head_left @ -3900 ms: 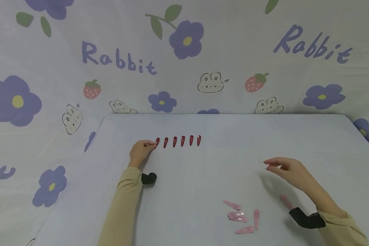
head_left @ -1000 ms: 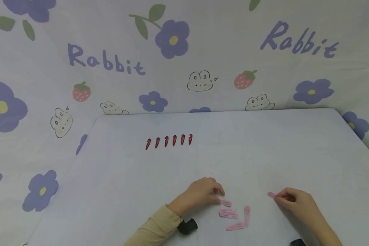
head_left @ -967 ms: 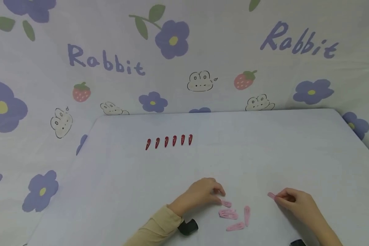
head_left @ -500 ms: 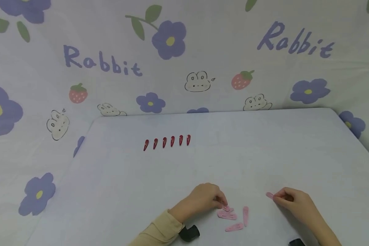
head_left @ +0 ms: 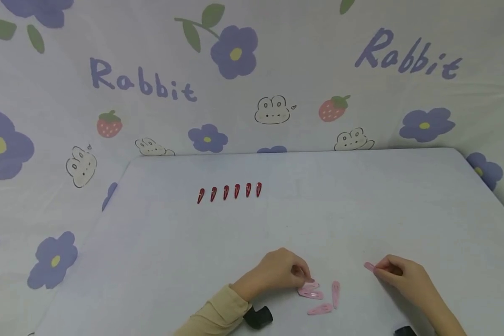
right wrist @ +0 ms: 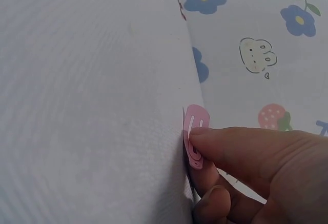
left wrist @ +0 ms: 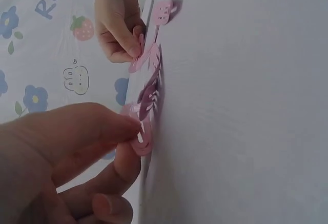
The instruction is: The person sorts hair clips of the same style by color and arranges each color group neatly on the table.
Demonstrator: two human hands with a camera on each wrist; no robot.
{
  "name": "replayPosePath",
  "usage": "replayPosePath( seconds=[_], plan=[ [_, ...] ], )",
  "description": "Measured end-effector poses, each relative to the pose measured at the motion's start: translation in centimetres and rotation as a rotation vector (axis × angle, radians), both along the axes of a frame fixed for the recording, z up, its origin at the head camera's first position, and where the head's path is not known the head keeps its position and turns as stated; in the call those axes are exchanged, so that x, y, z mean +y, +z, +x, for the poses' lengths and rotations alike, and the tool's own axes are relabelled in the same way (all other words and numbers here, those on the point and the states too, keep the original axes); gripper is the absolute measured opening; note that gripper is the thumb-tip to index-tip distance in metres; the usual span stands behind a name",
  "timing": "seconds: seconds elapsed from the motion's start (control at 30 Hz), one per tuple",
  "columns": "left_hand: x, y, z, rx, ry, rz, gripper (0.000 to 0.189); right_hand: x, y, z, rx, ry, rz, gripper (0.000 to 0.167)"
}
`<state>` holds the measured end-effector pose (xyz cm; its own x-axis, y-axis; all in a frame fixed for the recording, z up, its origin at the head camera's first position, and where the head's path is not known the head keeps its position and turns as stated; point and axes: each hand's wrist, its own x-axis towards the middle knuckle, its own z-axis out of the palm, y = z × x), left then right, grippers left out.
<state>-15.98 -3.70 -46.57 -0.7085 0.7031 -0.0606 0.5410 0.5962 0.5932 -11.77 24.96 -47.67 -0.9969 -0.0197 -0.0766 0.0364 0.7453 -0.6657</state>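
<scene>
My left hand [head_left: 280, 269] pinches a pink snap hair clip [left wrist: 144, 141] between thumb and forefinger, close above the table. Just under that hand lies another pink hair clip [head_left: 312, 294], partly overlapped in the head view. Two more pink clips rest nearby: an upright-lying one [head_left: 335, 294] and a slanted one [head_left: 320, 309] closer to the front. Off to the right, my right hand [head_left: 403, 275] holds a pink hair clip [right wrist: 195, 137] by thumb and fingertips, near the tabletop. Its far end sticks out to the left.
Farther back, several dark red hair clips [head_left: 237, 191] lie in an evenly spaced row on the white table [head_left: 361, 196]. A curtain printed with flowers and rabbits [head_left: 273, 70] hangs behind the table's far edge. Black wrist straps [head_left: 258, 318] sit on both arms.
My left hand has left the red row, come to the pink clips and taken one up. The right hand has come down and now holds the pink clip that lay apart on the right.
</scene>
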Motion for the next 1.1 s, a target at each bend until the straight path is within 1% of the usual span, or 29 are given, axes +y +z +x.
replayPosePath(
  seconds=[0.1, 0.17, 0.23, 0.33, 0.4, 0.47, 0.5, 0.53, 0.6, 0.7, 0.77, 0.8, 0.9, 0.97, 1.03, 1.1],
  plan=[
    [-0.1, -0.2, -0.1, -0.039, 0.039, 0.023, 0.005, 0.1, -0.1, 0.0, 0.016, 0.007, -0.005, 0.008],
    [-0.1, -0.2, -0.2, -0.059, 0.044, 0.046, 0.001, 0.1, -0.1, 0.0, 0.024, 0.013, -0.007, 0.007],
    [-0.3, -0.3, -0.4, -0.067, 0.033, 0.077, 0.001, 0.1, -0.1, 0.0, 0.029, 0.017, -0.01, 0.008],
    [-0.6, -0.3, -0.6, -0.095, 0.007, 0.159, 0.002, 0.2, -0.1, 0.0, 0.031, 0.02, -0.007, 0.009],
    [-1.1, -0.5, -0.9, -0.162, 0.016, 0.25, 0.003, 0.2, 0.0, 0.0, 0.028, 0.019, -0.007, 0.01],
    [-1.7, -0.4, -1.2, -0.251, 0.05, 0.339, 0.004, 0.2, 0.0, 0.0, 0.027, 0.014, 0.004, 0.009],
    [-2.1, -0.4, -1.4, -0.286, 0.079, 0.373, 0.005, 0.2, 0.1, -0.1, 0.028, 0.013, 0.006, 0.009],
    [-2.7, -0.3, -1.5, -0.324, 0.117, 0.404, 0.006, 0.2, 0.1, 0.0, 0.031, 0.011, 0.01, 0.009],
    [-4.1, 0.5, -1.7, -0.375, 0.201, 0.448, 0.006, 0.1, 0.1, 0.1, 0.037, 0.004, 0.017, 0.009],
    [-6.5, 2.0, -2.0, -0.384, 0.321, 0.49, 0.006, 0.2, 0.2, 0.1, 0.04, 0.007, 0.016, 0.012],
    [-7.9, 2.8, -2.2, -0.394, 0.365, 0.536, 0.006, 0.3, 0.2, 0.1, 0.041, 0.012, 0.016, 0.013],
    [-8.5, 3.0, -2.4, -0.399, 0.378, 0.554, 0.006, 0.4, 0.2, 0.1, 0.041, 0.017, 0.014, 0.014],
    [-9.8, 2.6, -3.4, -0.395, 0.396, 0.56, 0.014, 0.6, -0.1, 0.0, 0.052, 0.023, 0.012, 0.013],
    [-10.7, 2.1, -4.0, -0.369, 0.401, 0.542, 0.02, 0.6, -0.3, 0.0, 0.067, 0.025, 0.005, 0.012],
    [-11.7, 1.5, -4.6, -0.327, 0.43, 0.504, 0.024, 0.5, -0.5, 0.0, 0.078, 0.027, -0.006, 0.011],
    [-12.9, 1.3, -4.9, -0.287, 0.472, 0.479, 0.026, 0.2, -0.7, -0.1, 0.092, 0.032, -0.018, 0.01]
  ],
)
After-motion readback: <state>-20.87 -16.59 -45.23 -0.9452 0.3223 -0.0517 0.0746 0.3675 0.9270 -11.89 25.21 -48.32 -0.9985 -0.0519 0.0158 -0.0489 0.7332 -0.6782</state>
